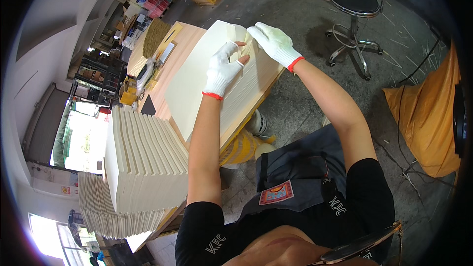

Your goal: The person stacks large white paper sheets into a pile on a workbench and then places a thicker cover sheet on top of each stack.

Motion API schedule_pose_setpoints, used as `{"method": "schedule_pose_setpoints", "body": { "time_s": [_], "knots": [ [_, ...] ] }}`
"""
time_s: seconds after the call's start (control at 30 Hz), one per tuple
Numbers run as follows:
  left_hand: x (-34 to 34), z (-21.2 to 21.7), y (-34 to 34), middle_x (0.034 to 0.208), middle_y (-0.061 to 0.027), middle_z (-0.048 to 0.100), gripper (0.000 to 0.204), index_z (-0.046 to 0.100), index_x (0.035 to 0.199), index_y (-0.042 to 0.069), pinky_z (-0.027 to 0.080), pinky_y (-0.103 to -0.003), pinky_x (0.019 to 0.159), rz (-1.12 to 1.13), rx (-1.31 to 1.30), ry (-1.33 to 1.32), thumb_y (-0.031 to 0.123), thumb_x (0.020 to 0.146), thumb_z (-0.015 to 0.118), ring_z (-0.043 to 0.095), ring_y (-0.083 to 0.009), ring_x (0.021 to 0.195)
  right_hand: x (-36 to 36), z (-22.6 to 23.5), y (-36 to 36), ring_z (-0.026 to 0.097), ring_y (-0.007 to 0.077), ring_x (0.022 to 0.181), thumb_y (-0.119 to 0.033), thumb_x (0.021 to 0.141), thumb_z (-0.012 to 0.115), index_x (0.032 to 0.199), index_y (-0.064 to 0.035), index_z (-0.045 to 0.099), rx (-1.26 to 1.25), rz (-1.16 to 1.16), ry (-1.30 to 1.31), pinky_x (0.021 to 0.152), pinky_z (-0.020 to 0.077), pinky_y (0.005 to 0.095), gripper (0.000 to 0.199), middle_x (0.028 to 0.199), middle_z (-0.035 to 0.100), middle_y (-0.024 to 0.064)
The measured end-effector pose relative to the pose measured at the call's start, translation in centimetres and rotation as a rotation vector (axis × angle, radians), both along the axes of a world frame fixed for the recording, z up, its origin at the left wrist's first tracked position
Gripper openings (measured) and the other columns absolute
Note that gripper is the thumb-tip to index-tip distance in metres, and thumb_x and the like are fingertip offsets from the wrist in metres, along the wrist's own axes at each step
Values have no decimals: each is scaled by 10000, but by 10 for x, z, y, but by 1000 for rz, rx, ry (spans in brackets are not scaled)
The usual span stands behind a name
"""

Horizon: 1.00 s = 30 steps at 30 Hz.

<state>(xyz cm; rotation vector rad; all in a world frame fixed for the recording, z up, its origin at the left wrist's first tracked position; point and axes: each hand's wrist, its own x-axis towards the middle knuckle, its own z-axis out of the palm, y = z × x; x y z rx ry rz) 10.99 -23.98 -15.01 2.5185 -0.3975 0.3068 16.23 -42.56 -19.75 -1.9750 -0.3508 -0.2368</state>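
A thick stack of large cream paper sheets (197, 81) lies on the wooden table in front of me. Its far right corner is lifted and bent, with sheet edges fanned between my hands. My left hand (224, 69) rests over the stack in a white knit glove with red trim. Its bare thumb and forefinger point at the fanned edges and stand apart. At that corner, my right hand (275, 44), gloved alike, curls over the sheets with its fingers together. Its thumb is hidden.
Tall piles of folded sheets (148, 148) stand at the left end of the table (189, 33). Tape and small tools (148, 76) lie on its far side. A black stool (354, 0) and an orange sack (428, 118) stand to the right, with a cable (399, 118) beside the sack.
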Motion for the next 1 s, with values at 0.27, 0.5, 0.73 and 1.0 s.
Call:
{"method": "schedule_pose_setpoints", "body": {
  "time_s": [0.27, 0.5, 0.73, 1.0],
  "knots": [
    [-2, -5, 0, 1154, -161, 702, 419, 681, 1249, 174, 543, -398, 887, -76, 253, -257, 133, 833, 708, 684, -355, 1011, -5, 9, -17, 677, 290, 893, -436, 958, 558, 1051, -107, 650, -375, -327, -596, 810, 518, 429, 354, 924, 687, 119],
    [-19, 1, -10, 1137, -136, 711, 835, 340, 1561, 289, 573, -419, 834, 116, 275, -218, 166, 819, 703, 709, -354, 979, -38, -4, -4, 437, 304, 1400, -431, 823, 672, 1387, -80, 513, -556, 263, -452, 1197, 318, 406, 683, 1453, 510, 154],
    [-26, -11, 11, 1051, -169, 723, 603, 474, 1464, 252, 555, -502, 822, 304, 586, -173, 214, 873, 592, 704, -394, 928, -39, -15, 7, 355, 335, 1454, -484, 782, 736, 1438, -95, 484, -599, 187, -585, 1237, 248, 401, 803, 1478, 483, 156],
    [-61, 95, 79, 846, -147, 735, 297, 730, 1056, 26, 544, -373, 737, 572, -135, -397, 257, 878, 673, 719, -253, 812, -40, -10, 1, 449, 271, 1364, -426, 795, 735, 1378, -137, 535, -649, 175, -632, 1189, 331, 387, 680, 1443, 509, 95]
  ]
}}
